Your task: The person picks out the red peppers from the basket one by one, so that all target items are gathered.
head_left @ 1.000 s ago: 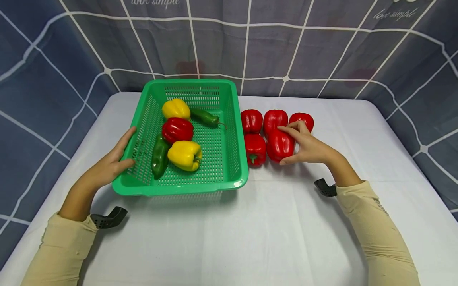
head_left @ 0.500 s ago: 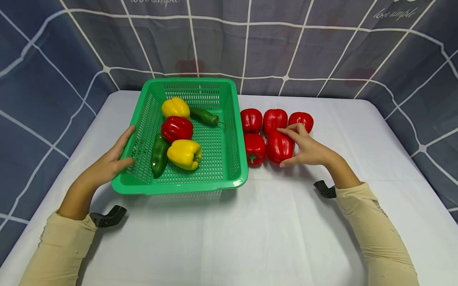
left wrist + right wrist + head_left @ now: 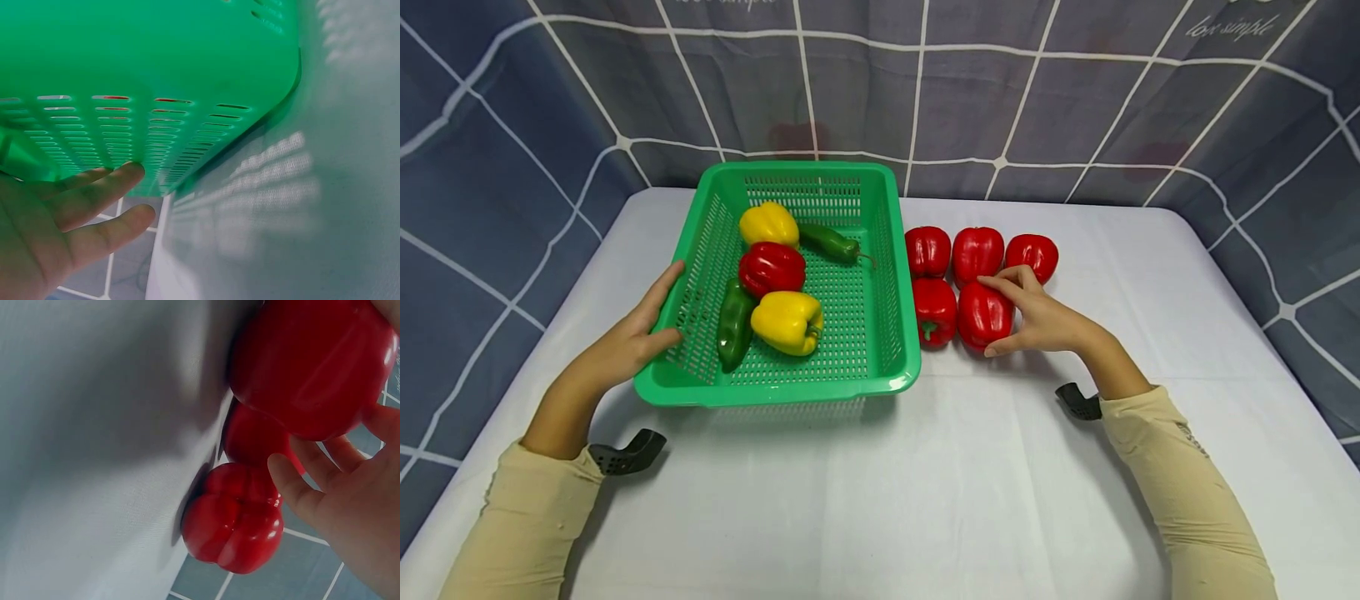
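My left hand [image 3: 628, 346] grips the left side of the green plastic basket [image 3: 775, 395], thumb over the rim. In the left wrist view its fingers [image 3: 103, 194] lie along the slotted outer wall. Inside the basket are two yellow bell peppers [image 3: 786, 323], a red bell pepper [image 3: 772, 268] and two green peppers [image 3: 735, 327]. To the right of the basket, my right hand [image 3: 1045, 321] holds a red bell pepper [image 3: 981, 315] between thumb and fingers. The right wrist view shows this pepper [image 3: 312, 369] close up, its far side hidden.
Several other red bell peppers [image 3: 977, 253] stand close together on the white tablecloth [image 3: 880, 500], right against the basket's right side. A dark checked curtain [image 3: 865, 100] encloses the table's back and sides.
My right hand and its red bell pepper have shifted slightly toward me, widening the gap to the back row. My left hand and the basket stay in place.
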Demonstrator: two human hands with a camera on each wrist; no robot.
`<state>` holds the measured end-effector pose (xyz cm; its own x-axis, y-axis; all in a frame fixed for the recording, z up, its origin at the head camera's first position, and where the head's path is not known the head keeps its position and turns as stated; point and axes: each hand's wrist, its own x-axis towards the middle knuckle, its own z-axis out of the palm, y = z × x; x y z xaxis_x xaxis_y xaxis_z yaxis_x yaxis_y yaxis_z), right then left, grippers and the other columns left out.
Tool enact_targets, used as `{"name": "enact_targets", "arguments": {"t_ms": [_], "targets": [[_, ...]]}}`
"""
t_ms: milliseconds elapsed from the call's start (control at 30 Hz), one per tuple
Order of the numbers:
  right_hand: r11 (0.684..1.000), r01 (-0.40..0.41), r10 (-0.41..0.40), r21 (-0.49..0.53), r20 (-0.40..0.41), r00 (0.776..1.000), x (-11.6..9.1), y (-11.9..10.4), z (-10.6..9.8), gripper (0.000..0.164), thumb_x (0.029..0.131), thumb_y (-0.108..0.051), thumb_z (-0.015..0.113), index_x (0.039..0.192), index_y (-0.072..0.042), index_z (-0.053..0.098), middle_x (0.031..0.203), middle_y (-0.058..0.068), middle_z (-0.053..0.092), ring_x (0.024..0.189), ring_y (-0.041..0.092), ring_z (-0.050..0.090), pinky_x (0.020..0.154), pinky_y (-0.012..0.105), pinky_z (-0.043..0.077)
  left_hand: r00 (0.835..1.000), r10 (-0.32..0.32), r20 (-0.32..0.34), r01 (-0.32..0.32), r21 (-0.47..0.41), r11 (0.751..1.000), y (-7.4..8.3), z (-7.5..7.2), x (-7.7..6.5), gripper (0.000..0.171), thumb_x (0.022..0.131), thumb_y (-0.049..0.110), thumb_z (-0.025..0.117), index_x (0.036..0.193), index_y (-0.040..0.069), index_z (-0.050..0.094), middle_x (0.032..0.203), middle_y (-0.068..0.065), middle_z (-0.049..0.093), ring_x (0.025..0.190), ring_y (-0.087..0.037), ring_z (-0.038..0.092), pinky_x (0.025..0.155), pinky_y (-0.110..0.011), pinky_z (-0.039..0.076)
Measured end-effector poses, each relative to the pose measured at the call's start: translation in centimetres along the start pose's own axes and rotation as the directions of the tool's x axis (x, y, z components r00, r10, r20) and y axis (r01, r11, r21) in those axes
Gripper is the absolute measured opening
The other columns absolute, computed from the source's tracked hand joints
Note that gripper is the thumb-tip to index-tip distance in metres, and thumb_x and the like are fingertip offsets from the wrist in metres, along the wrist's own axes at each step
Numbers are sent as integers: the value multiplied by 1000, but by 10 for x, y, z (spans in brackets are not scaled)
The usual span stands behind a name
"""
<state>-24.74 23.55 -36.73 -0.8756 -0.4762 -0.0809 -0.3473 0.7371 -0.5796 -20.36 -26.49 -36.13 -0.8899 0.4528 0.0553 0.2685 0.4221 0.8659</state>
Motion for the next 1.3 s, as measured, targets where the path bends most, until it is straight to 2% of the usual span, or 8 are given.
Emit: {"name": "enact_targets", "arguments": {"t_ms": [100,267,467,633,833,1133,1200,1300], "targets": [[1000,6,-6,-2,0,1000,0,-2,0,93,62,-24,83,140,-11,34,129,12,26,125,28,24,97,53,39,1000,4,-2,-4,-2,1000,0,0,0,82,84,-6,38,147,19,-9,151,-18,-9,116,1,26,79,-4,31],[999,26,-26,-23,10,1000,2,-4,1,93,63,-26,83,140,-11,33,131,13,26,126,29,23,97,54,38,1000,16,0,-16,-22,1000,0,-1,-1,82,84,-7,37,147,18,-9,151,-18,-10,124,-3,21,83,-2,30],[998,37,-36,-59,23,999,3,-4,1,94,65,-29,82,141,-8,31,131,16,25,127,32,22,99,55,36,1000,16,-1,-16,-30,999,1,0,0,83,83,-7,37,147,18,-10,151,-17,-12,133,-22,10,85,0,26],[997,24,-23,-80,15,1000,2,-4,1,96,65,-30,82,142,-9,29,132,15,24,127,32,21,100,55,34,1000,11,-5,-11,-24,1000,2,-1,0,84,82,-7,38,147,16,-11,151,-16,-14,132,-37,4,85,1,24],[995,24,-23,-93,10,1000,2,-5,2,97,64,-30,83,142,-10,29,134,15,24,128,32,20,102,55,31,1000,8,-6,-8,-13,1000,2,-1,0,84,83,-6,38,147,17,-10,151,-16,-12,132,-34,8,85,1,25],[994,33,-33,-101,-4,999,1,-7,2,98,61,-29,84,142,-12,31,135,14,24,129,31,20,99,55,35,1000,6,-2,-6,-14,1000,1,0,0,83,83,-4,38,147,18,-10,151,-15,-14,134,-33,0,87,1,21],[995,30,-31,-98,-7,1000,0,-8,1,97,61,-29,84,141,-13,31,136,13,23,130,30,20,99,56,36,1000,0,-2,0,-12,1000,2,0,0,83,84,-4,38,147,19,-10,152,-14,-14,135,-31,-1,91,-2,19],[995,28,-29,-95,-3,1000,-1,-10,0,97,62,-28,84,141,-13,31,136,13,23,130,30,19,98,57,36,1000,-7,-1,7,-17,1000,3,-1,0,83,84,-3,38,147,20,-11,152,-12,-15,136,-29,-4,108,-20,12]]}}
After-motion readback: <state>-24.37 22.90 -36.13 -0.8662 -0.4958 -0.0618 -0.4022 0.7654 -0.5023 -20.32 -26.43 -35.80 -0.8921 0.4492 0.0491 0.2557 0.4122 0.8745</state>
